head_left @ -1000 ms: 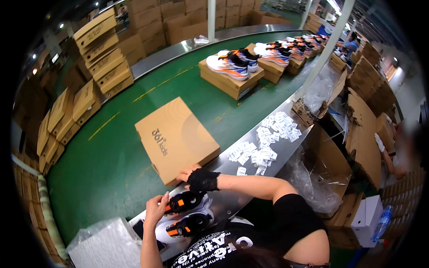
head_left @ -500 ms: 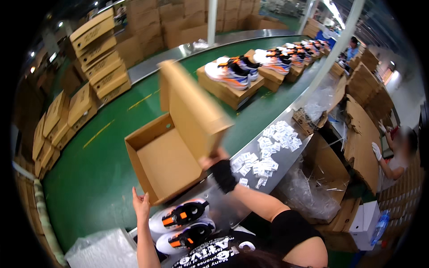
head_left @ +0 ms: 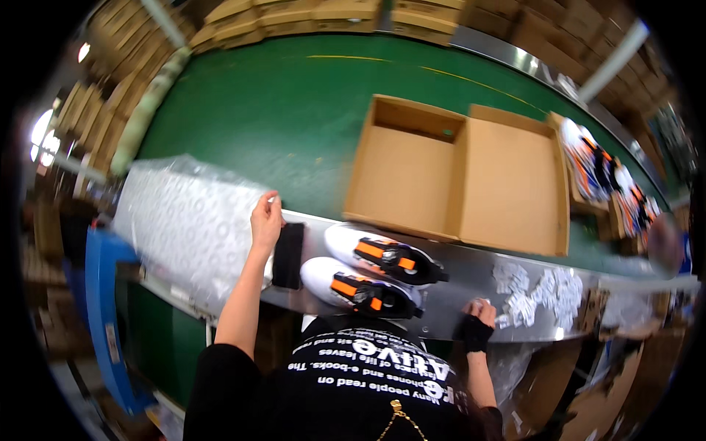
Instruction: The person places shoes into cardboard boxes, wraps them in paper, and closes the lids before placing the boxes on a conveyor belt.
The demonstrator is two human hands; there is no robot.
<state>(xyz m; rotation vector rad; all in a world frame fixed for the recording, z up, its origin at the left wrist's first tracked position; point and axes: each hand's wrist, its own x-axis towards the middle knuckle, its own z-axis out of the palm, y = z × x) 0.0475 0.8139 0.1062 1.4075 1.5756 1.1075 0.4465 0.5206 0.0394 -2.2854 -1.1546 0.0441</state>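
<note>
At the right edge of a stack of white patterned wrapping paper (head_left: 191,220), my left hand (head_left: 267,219) has its fingers pinched together on the paper's edge. My right hand (head_left: 479,314), in a black fingerless glove, is curled beside a pile of small white packets (head_left: 540,294); a bit of white shows at its fingertips. Between my hands, two white sneakers (head_left: 382,253) with orange and black parts lie side by side on the metal ledge. Beyond them a brown shoebox (head_left: 404,176) stands open on the green belt, its lid folded back to the right with nothing inside.
A flat black rectangular thing (head_left: 287,255) lies beside my left wrist. More sneakers (head_left: 588,158) sit on boxes at the right of the green belt (head_left: 294,110). Stacked shoeboxes (head_left: 316,18) line the far side. A blue frame (head_left: 110,323) stands at the lower left.
My right hand has let go of the box lid, which now lies folded back, and moved to the packets. My left hand has left the box for the wrapping paper. The view has turned left.
</note>
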